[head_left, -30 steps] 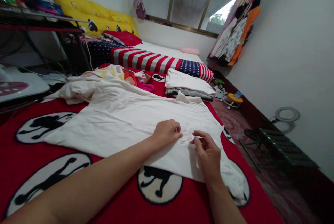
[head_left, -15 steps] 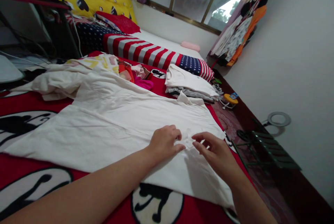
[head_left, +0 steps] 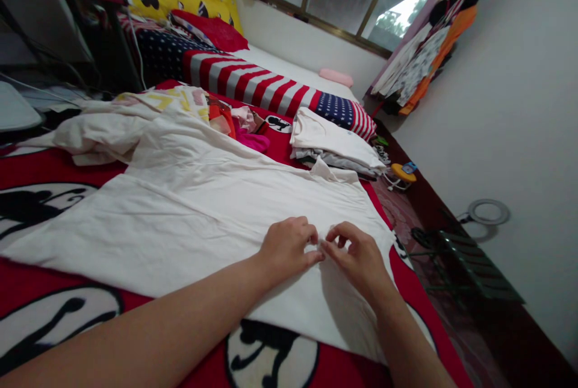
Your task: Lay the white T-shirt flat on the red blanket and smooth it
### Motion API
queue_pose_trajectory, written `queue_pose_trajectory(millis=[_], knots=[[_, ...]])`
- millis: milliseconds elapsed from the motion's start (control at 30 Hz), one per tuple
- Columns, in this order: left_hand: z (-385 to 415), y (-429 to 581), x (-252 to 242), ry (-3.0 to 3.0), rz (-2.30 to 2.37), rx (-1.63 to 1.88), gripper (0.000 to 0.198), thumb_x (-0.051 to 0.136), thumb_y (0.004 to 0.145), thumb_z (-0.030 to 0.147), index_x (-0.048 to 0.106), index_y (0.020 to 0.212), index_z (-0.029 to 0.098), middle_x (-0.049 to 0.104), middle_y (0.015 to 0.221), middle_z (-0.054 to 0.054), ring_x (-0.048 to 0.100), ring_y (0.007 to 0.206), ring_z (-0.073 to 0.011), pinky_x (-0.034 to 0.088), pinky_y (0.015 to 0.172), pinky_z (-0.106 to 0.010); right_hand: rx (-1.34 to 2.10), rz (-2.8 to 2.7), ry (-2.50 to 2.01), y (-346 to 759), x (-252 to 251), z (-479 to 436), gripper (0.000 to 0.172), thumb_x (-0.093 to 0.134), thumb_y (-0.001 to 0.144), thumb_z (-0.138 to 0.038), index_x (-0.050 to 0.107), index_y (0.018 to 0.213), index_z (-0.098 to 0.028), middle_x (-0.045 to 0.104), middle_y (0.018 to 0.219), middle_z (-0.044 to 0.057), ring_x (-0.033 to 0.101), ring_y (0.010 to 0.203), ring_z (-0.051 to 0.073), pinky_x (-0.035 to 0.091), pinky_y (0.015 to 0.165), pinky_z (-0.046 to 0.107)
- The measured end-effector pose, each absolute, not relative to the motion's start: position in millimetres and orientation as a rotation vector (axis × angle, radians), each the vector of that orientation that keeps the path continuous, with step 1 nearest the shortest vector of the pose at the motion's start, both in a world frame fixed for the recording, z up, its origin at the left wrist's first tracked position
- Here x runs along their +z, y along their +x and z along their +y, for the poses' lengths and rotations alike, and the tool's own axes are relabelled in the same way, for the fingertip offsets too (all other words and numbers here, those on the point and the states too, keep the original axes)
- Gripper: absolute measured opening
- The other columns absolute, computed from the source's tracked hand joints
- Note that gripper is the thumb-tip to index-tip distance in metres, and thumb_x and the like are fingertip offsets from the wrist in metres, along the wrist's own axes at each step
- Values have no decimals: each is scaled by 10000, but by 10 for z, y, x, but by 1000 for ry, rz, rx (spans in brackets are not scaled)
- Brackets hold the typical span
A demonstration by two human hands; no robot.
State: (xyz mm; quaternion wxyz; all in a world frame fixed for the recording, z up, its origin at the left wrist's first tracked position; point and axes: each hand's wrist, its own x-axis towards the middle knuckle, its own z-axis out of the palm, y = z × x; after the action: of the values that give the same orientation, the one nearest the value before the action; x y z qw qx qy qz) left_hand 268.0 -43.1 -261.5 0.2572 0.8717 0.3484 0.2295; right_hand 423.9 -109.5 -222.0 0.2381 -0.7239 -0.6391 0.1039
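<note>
White cotton garment (head_left: pixel 189 219) lies spread flat across a red blanket (head_left: pixel 428 303) printed with black-and-white silhouette circles, its near edge overhanging none of the blanket's visible border. Light creases run across it; the far end rises in a small flap (head_left: pixel 332 171), and a bunched white mass (head_left: pixel 90 141) sits at the far left.

Both hands work at the garment's near right area, close together. Left hand (head_left: pixel 289 246): knuckles up, fingers curled down, grip pressed onto the cloth. Right hand (head_left: pixel 356 255): thumb and forefinger curved toward a small gather of fabric (head_left: pixel 321 244), their tips almost meeting the left fingers. Whether either grip truly pinches the cloth cannot be told; the fingertips are partly hidden.

Technique, as judged: the small, tight working area and low hands suit fine handling, keeping the surrounding cloth smooth.

Beyond: folded stack of shirts (head_left: pixel 334 147) beside an American-flag-print bolster (head_left: pixel 262 90).
</note>
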Motion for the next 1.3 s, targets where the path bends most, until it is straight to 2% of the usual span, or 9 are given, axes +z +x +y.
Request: queue_pose_trajectory(millis=[133, 300, 433, 700, 867, 1100, 1200, 1300], knots=[[-427, 2679, -2608, 2363, 936, 630, 149, 639, 782, 361, 688, 835, 231, 660, 869, -29, 609, 841, -196, 427, 678, -291, 391, -1663, -1892, 4175, -2281, -1083, 167, 620, 797, -347, 629, 702, -211, 615, 611, -19, 517, 529, 119, 358, 506, 245], [-411, 2676, -2585, 2265, 981, 717, 106, 602, 795, 319, 667, 801, 235, 670, 850, 1, 603, 750, -163, 407, 631, -279, 352, -1462, -1756, 4270, -2298, -1058, 139, 604, 814, -332, 651, 799, -202, 664, 757, 8, 589, 677, 141, 427, 580, 241], [-407, 2680, -2557, 2254, 1020, 710, 82, 585, 783, 289, 626, 763, 221, 670, 809, 2, 590, 704, -160, 381, 605, -279, 286, -1381, -1826, 4583, -2348, -1059, 158, 625, 782, -321, 685, 859, -197, 676, 843, 35, 583, 729, 162, 439, 593, 258], [-426, 2693, -2546, 2290, 1076, 672, 92, 558, 779, 280, 602, 724, 221, 661, 762, 5, 573, 668, -161, 344, 577, -280, 382, -1325, -1884, 4853, -2442, -1131, 263, 689, 712, -394, 728, 837, -165, 599, 665, 13, 480, 557, 127, 372, 513, 259], [-448, 2694, -2548, 2313, 1061, 664, 170, 581, 797, 370, 610, 734, 215, 657, 779, -8, 571, 685, -161, 349, 596, -280, 400, -1454, -1905, 4798, -2527, -1104, 267, 663, 732, -329, 727, 950, -189, 611, 686, 7, 512, 589, 134, 380, 544, 255], [-453, 2688, -2555, 2335, 1021, 693, 217, 556, 857, 393, 657, 763, 226, 648, 779, 11, 577, 711, -147, 356, 617, -272, 286, -1489, -1936, 4777, -2530, -1112, 112, 615, 776, -282, 675, 764, -189, 655, 705, 11, 572, 641, 150, 413, 603, 260], [-466, 2693, -2552, 2330, 1002, 683, 293, 600, 815, 503, 656, 742, 224, 643, 774, 11, 584, 726, -157, 360, 623, -275, 219, -1426, -1872, 4732, -2502, -1114, 112, 610, 796, -288, 653, 764, -189, 644, 699, 0, 573, 636, 145, 418, 600, 256], [-467, 2693, -2554, 2359, 972, 667, 224, 654, 778, 462, 670, 745, 241, 645, 813, 16, 599, 787, -171, 363, 636, -273, 146, -1387, -1820, 4689, -2497, -1109, 112, 617, 804, -293, 649, 775, -189, 645, 715, 0, 579, 649, 144, 429, 614, 256]])
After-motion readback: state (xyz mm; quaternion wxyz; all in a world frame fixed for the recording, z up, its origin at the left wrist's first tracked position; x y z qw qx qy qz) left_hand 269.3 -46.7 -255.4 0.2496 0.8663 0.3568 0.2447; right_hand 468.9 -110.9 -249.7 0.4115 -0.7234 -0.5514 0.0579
